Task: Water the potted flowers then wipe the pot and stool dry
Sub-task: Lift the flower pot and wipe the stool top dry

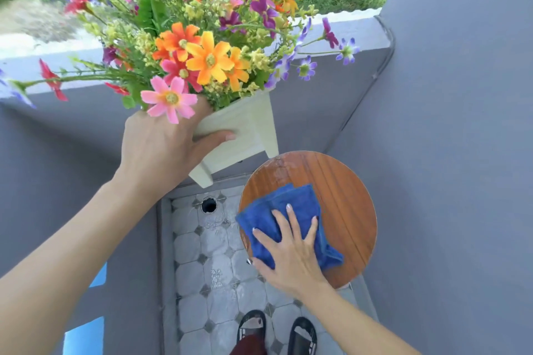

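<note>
My left hand [161, 147] grips a cream square pot [251, 127] with short legs, lifted off and tilted to the left of the stool. Many pink, orange, purple and yellow flowers [202, 57] fill the pot. Below and to the right stands a round brown wooden stool [346, 190] with a wet patch near its far edge. A folded blue cloth [291, 210] lies on the stool's left half. My right hand [291, 251] presses flat on the cloth, fingers spread.
Grey walls [461, 153] close in on both sides, with a low ledge [340, 26] behind the flowers and grass beyond. The tiled floor [207, 268] has a round drain hole [209, 204]. My feet in black sandals [277, 331] stand at the bottom.
</note>
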